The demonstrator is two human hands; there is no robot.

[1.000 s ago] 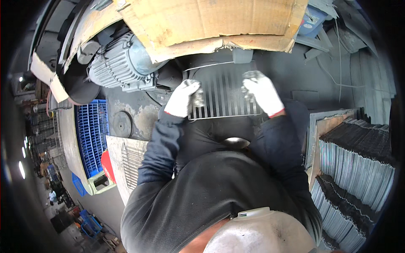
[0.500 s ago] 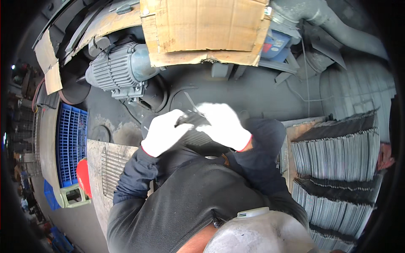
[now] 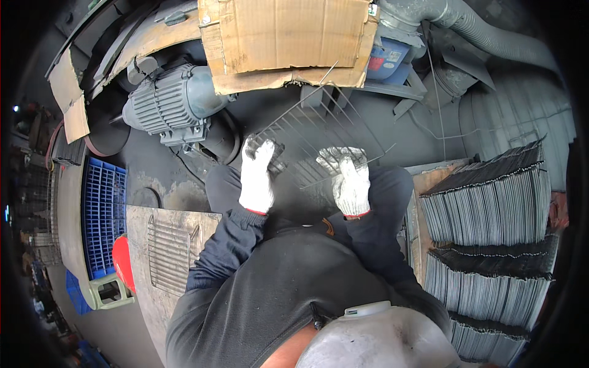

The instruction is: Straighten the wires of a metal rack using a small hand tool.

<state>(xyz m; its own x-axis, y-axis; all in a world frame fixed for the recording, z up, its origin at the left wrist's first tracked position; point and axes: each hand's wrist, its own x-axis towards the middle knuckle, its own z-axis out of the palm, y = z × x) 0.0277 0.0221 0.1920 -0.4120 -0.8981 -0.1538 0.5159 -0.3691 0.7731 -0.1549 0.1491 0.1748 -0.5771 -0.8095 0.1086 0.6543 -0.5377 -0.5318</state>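
Observation:
A wire rack (image 3: 323,126) of thin parallel metal bars is held tilted in front of me, its far corner reaching toward the cardboard. My left hand (image 3: 257,176), in a white knitted glove with darkened fingers and a red cuff edge, grips the rack's left side. In a matching glove, my right hand (image 3: 348,183) is closed around the bars of its near right part. Both thumbs press on the wires. Under the rack, the area between my knees is dark and blurred.
Another wire rack (image 3: 169,251) lies on a board (image 3: 140,224) to my left. Tall stacks of similar racks (image 3: 485,214) stand on the right. Ahead are a grey electric motor (image 3: 162,101) and a cardboard sheet (image 3: 288,37). A blue crate (image 3: 104,211) and a green stool (image 3: 111,293) stand far left.
My hands have moved apart. The rack, mostly blurred and hidden by the gloves before, now spreads out visibly between them and extends farther forward.

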